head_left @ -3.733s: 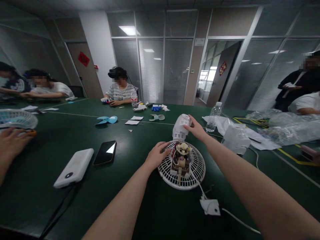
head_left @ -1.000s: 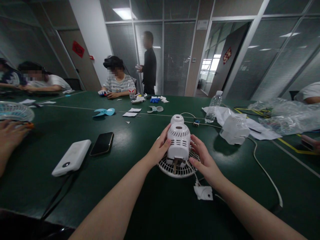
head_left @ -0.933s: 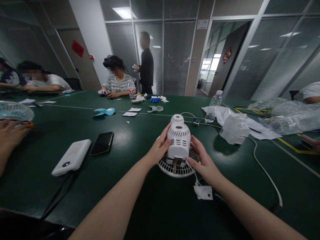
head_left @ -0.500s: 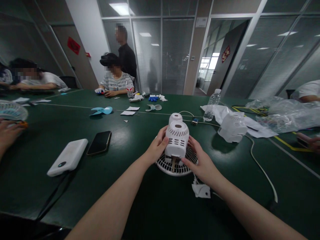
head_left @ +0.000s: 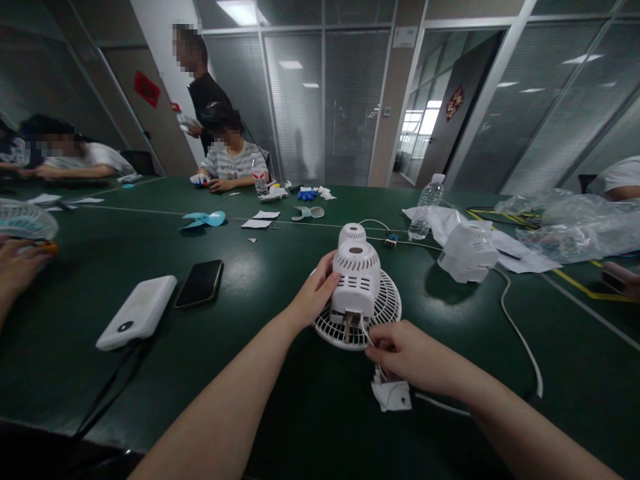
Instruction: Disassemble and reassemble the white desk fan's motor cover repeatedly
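Now the right hand point(head_left: 400, 353) is off the white plastic motor cover point(head_left: 356, 280) — its fingers pinch a thin white wire point(head_left: 365, 328). The left hand point(head_left: 313, 300) grips the cover on the round white grille point(head_left: 387, 310); tugging may snap the wire.

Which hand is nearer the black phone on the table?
Left. The left hand holds the motor housing, right of the phone; the right hand is farther right, pinching a wire by the fan grille.
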